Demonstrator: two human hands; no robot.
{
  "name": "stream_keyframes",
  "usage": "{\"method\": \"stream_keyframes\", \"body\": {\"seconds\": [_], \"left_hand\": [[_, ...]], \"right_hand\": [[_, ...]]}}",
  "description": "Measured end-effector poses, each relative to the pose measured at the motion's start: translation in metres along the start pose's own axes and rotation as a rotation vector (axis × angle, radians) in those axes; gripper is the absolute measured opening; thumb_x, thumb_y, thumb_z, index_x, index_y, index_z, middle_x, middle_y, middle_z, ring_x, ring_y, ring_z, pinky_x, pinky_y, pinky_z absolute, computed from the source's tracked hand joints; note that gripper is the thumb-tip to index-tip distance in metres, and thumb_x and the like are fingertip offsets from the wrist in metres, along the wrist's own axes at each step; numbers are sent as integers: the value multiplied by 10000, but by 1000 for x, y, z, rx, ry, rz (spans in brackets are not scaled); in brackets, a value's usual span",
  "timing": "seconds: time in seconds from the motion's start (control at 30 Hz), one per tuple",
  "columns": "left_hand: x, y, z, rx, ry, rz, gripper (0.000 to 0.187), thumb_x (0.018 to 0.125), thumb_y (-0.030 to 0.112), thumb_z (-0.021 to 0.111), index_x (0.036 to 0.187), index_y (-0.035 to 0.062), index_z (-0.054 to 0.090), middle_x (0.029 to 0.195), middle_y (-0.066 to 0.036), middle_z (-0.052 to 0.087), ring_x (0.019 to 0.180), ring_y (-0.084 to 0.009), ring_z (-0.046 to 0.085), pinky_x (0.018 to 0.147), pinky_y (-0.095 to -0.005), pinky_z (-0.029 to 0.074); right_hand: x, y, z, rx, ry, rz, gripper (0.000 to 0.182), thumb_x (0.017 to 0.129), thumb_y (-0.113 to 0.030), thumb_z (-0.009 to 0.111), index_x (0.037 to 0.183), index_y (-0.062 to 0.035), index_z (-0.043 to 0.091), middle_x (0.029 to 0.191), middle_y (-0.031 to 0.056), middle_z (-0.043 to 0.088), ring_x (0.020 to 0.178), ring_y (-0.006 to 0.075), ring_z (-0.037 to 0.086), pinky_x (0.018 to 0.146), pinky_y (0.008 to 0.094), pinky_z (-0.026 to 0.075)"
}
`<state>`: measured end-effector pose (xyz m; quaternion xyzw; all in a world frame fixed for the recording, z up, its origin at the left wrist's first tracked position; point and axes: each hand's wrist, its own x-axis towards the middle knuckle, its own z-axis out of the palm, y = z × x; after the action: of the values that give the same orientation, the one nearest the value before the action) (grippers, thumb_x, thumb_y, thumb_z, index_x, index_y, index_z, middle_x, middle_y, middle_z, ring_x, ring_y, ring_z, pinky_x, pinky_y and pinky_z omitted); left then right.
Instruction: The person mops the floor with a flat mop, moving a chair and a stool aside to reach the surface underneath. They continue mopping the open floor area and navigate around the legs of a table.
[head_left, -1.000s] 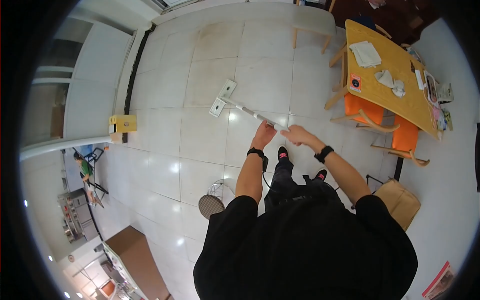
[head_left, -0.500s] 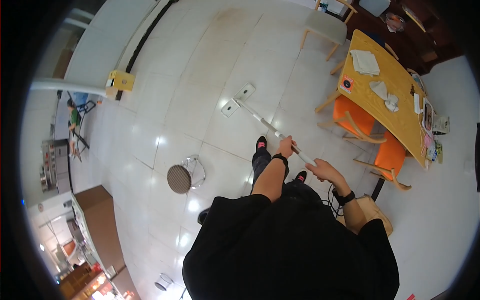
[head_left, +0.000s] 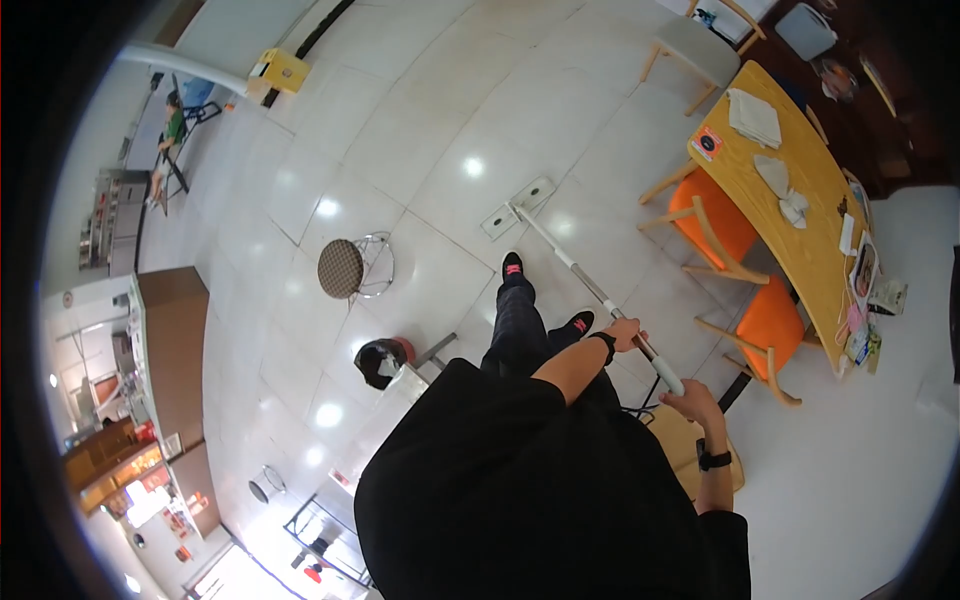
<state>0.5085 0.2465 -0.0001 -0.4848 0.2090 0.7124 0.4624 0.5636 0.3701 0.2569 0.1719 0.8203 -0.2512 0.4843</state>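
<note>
A flat mop with a white rectangular head rests on the tiled floor, ahead of my shoes. Its pale pole slants down to the right toward my body. Partway up the pole, my left hand is wrapped round it. My right hand grips the white top end of the pole, lower right of my left hand. Each wrist has a black band on it.
On the right, orange chairs stand at a wooden table bearing cloths. A round stool, a black bin and a yellow box are on the left. A seated person is far left.
The mop head is closer to my feet and further right in view. Both hands have shifted right and down with the pole. The view has turned, bringing the bin into sight.
</note>
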Motion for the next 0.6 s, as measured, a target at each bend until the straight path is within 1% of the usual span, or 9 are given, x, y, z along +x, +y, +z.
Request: {"method": "stream_keyframes", "body": {"seconds": [0.03, 0.1, 0.17, 0.3, 0.37, 0.43, 0.5, 0.57, 0.6], "left_hand": [[-5, 3, -4, -17, -3, 8, 195, 799, 23, 398, 983, -27, 358, 828, -147, 433, 706, -247, 505, 573, -360, 481], [-12, 21, -6, -29, -140, 6, 160, 798, 20, 404, 945, -28, 362, 827, -141, 430, 727, -247, 501, 615, -369, 480], [-17, 46, -7, -48, -167, 52, 144, 799, 21, 407, 925, -26, 357, 828, -137, 424, 736, -247, 495, 635, -373, 476], [-40, 100, 2, -86, -245, 99, 118, 808, 37, 417, 880, -19, 341, 828, -128, 405, 750, -250, 483, 668, -374, 470], [-49, 124, 5, -81, -304, 131, 129, 818, 45, 418, 890, -23, 335, 826, -123, 393, 746, -245, 474, 676, -365, 468], [-52, 142, 11, -164, -364, 131, 162, 818, 44, 419, 931, -30, 330, 841, -125, 391, 744, -243, 472, 684, -356, 469], [-55, 157, 16, -177, -342, 178, 123, 833, 22, 395, 914, -45, 330, 849, -132, 388, 731, -244, 476, 679, -364, 469], [-51, 167, 12, -231, -248, 204, 166, 818, 3, 380, 953, -71, 317, 854, -141, 386, 736, -250, 478, 672, -378, 469], [-50, 173, 8, -239, -178, 214, 210, 789, -6, 402, 971, -84, 332, 829, -135, 383, 747, -242, 475, 681, -399, 467]], "right_hand": [[3, 1, 3, 27, -9, -29, 370, 661, -308, 645, 712, 39, 529, 545, 98, 518, 453, 177, 517, 418, 292, 414], [11, -8, -3, 35, -21, -64, 339, 668, -273, 636, 700, 48, 530, 542, 112, 523, 446, 189, 523, 414, 300, 417], [25, -30, -12, -83, -13, -98, 232, 687, -199, 606, 719, 19, 534, 505, 74, 495, 408, 163, 503, 381, 295, 400], [35, -96, -51, -167, -29, -110, 218, 686, -177, 591, 714, 31, 528, 503, 88, 497, 397, 168, 500, 373, 297, 396], [38, -126, -65, -212, -15, -128, 205, 669, -145, 559, 691, 57, 533, 511, 122, 512, 398, 199, 512, 384, 315, 409], [49, -140, -74, -232, 8, -148, 196, 669, -144, 552, 690, 50, 537, 510, 124, 515, 397, 199, 511, 388, 317, 410], [58, -160, -82, -309, -12, -146, 190, 678, -145, 543, 700, 43, 533, 510, 123, 514, 403, 196, 513, 397, 315, 414], [69, -173, -80, -351, -19, -145, 190, 682, -147, 539, 703, 42, 535, 510, 122, 513, 408, 196, 514, 403, 315, 418], [77, -180, -75, -379, -27, -144, 190, 685, -148, 534, 705, 42, 538, 509, 120, 513, 412, 196, 515, 409, 315, 422]]}}
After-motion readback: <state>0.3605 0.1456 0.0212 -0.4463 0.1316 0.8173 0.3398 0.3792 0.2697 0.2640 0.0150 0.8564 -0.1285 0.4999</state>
